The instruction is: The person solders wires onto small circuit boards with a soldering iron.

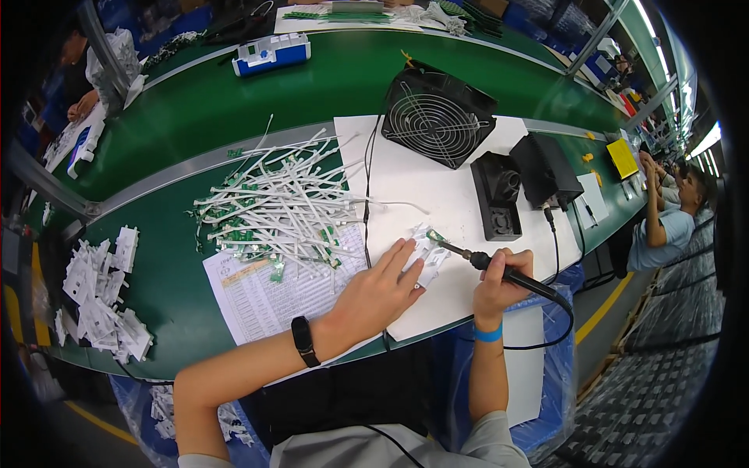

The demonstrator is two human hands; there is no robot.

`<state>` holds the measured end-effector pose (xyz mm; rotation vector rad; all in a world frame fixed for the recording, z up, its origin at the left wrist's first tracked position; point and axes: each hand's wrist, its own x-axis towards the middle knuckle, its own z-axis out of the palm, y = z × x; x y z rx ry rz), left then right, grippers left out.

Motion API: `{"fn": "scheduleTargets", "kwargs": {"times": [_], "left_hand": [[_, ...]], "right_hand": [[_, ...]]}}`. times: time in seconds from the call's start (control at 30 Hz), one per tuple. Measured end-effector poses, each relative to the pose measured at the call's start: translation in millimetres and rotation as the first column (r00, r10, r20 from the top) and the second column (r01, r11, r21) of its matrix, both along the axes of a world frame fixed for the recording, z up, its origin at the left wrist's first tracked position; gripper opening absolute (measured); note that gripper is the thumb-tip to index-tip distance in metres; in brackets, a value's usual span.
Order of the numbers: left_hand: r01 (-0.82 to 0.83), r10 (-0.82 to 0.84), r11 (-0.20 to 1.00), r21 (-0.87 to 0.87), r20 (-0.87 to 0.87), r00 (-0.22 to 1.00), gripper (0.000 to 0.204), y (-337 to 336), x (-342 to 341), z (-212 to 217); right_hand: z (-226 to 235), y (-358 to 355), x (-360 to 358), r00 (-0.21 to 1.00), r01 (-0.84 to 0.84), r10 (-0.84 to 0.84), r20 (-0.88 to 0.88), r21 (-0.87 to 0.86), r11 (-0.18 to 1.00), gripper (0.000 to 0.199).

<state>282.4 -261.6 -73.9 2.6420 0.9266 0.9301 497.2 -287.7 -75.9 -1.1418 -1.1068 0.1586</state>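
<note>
My right hand (499, 287) is closed around the black handle of a soldering iron (519, 279), its metal tip slanting left and down. The tip meets or hovers just over a small green circuit board (435, 235); contact is too small to tell. Under that board lies a white plastic part (431, 269) on the white sheet (437, 312). My left hand (376, 292) holds this part between thumb and fingers, partly covering it. Left of it is a heap of white cables with green boards (281, 203), partly on a printed paper (265, 300).
A black fan (437, 117) stands beyond my hands. Right of it are a black iron stand (497, 199) and a black power box (546, 168). White plastic parts (101, 288) pile at the left. A blue-white device (271, 54) sits on the green belt (328, 82). A person (663, 226) works at right.
</note>
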Motion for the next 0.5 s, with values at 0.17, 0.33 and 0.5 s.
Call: {"fn": "scheduleTargets", "kwargs": {"times": [0.17,0.33,0.5], "left_hand": [[-0.004,0.005,0.999,-0.040,0.024,1.000,0.038,-1.0,-0.7,1.1],[0.002,-0.001,0.999,-0.043,0.036,0.999,0.038,-1.0,-0.6,0.2],[-0.001,0.003,0.999,-0.054,0.035,0.999,0.038,-1.4,0.3,0.0]], "right_hand": [[-0.3,1.2,-2.2,1.000,-0.027,0.027,0.003,-0.031,0.999,0.024],[-0.3,2.2,-1.8,0.999,-0.046,0.046,0.008,-0.046,0.998,0.026],[-1.0,3.1,-1.7,0.998,-0.054,0.055,0.024,-0.050,0.997,0.026]]}}
